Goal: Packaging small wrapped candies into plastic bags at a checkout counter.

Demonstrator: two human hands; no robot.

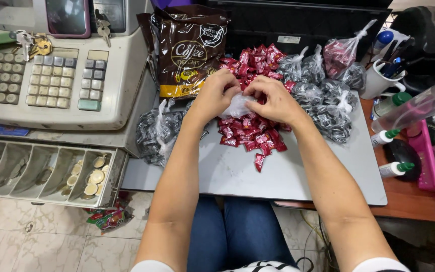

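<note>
Head view — both hands (247, 98) pinch a clear small bag (238, 106) over a grey board (298, 176) strewn with red candies (250, 133).

Red candies (250, 133); brown candy bag (187, 50); grey board (288, 176).

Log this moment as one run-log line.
left hand: holds small clear bag | right hand: holds same bag | below: red wrapped candies on grey board

A single head-worn camera looks steeply down, close over the grey board (298, 176), cash register (51, 85) at left, floor below.
</note>
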